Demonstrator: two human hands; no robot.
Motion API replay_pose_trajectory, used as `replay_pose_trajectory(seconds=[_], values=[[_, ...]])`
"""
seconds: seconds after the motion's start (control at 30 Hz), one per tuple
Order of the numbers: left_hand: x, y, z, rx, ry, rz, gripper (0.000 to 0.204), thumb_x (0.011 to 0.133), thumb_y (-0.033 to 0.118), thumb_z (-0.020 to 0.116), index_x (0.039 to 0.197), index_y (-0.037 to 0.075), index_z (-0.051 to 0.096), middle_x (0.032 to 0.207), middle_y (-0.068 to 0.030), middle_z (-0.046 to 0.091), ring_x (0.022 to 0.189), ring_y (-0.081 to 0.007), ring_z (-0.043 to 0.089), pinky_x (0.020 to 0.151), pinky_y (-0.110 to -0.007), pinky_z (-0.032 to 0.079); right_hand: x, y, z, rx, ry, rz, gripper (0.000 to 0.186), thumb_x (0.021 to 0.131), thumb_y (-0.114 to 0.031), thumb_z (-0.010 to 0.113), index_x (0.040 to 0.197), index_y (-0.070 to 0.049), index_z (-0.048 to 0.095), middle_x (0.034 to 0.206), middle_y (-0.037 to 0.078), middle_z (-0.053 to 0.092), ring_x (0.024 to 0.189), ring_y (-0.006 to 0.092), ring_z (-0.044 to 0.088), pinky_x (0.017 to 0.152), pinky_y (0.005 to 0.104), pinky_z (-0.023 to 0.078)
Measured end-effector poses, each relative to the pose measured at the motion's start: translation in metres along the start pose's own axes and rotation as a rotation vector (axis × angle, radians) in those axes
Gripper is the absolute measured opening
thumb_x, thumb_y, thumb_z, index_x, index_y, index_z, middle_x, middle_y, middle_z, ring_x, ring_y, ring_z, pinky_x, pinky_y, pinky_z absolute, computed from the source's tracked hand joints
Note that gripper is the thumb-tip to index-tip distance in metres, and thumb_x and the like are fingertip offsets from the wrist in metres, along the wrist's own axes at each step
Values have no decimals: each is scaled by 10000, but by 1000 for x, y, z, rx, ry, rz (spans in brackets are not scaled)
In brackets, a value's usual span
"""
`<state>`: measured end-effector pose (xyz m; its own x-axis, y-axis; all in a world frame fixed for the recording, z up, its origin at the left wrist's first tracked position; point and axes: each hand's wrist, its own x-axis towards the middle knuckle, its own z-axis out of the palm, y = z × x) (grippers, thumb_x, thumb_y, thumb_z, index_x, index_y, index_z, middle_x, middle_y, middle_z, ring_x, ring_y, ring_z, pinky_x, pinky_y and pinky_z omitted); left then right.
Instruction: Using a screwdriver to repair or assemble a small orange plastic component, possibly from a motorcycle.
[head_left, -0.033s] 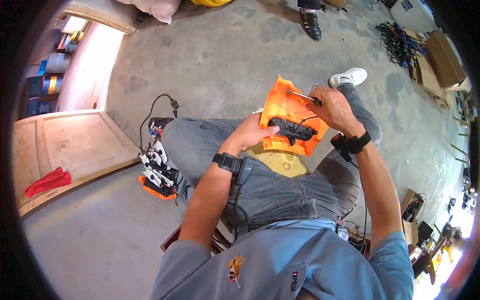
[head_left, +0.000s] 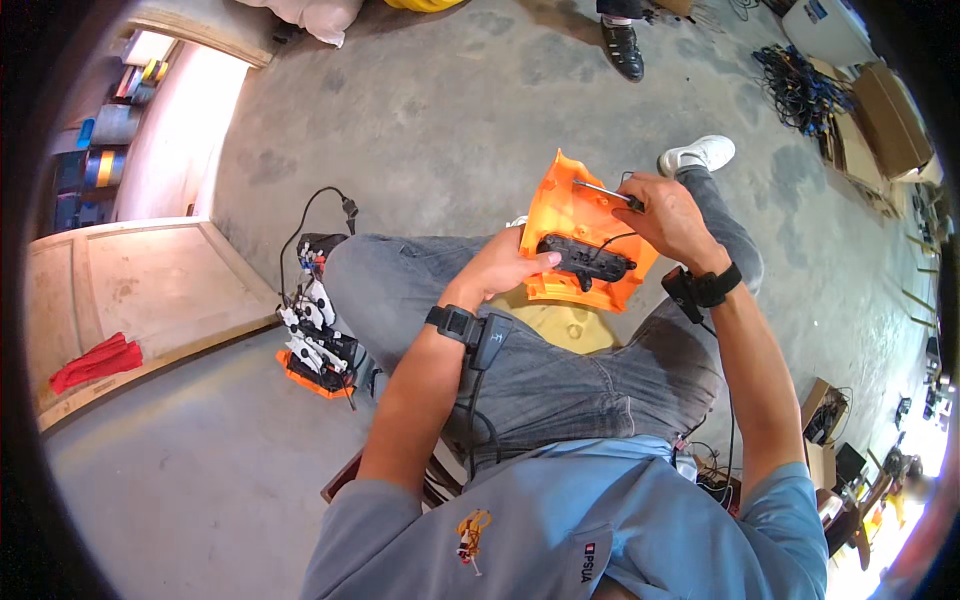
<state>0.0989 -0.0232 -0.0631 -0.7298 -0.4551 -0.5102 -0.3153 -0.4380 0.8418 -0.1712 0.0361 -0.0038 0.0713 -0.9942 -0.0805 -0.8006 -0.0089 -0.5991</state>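
Between my knees I have an orange plastic housing (head_left: 555, 205), its hollow inner side toward me. My left hand (head_left: 497, 266) grips its left edge, with the thumb reaching onto a long black part (head_left: 587, 260) that lies inside. A thin dark wire runs from that part up toward the other hand. My right hand (head_left: 672, 215) is closed on a screwdriver (head_left: 603, 190). The metal shaft points left, its tip at the upper inside of the housing; whether it touches a screw is too small to tell.
A yellow seat-like surface (head_left: 560, 322) shows between my thighs. By my left knee on the floor stand white and black parts (head_left: 315, 335) with an orange piece and a cable. A red cloth (head_left: 97, 363) lies on a wooden panel. Another person's shoe (head_left: 622, 50) is ahead; bundled cables (head_left: 800, 90) lie far right.
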Motion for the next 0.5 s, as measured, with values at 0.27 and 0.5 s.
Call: replay_pose_trajectory(seconds=[0.27,0.5], values=[[2,-1,0,67,-137,65,405,947,85,682,1326,-4,573,1231,-53,656,1107,-155,600,983,-324,484,1,1,2,-24,-16,-20,163,832,-133,723,945,-18,698,895,145,657,842,365,647,717,444,507],[1,4,9,244,79,118,303,954,89,664,1230,-25,612,1089,-72,707,996,-148,628,908,-324,503,1,2,5,34,-12,93,245,844,-180,738,1020,-11,715,953,163,683,854,356,665,746,423,522]])
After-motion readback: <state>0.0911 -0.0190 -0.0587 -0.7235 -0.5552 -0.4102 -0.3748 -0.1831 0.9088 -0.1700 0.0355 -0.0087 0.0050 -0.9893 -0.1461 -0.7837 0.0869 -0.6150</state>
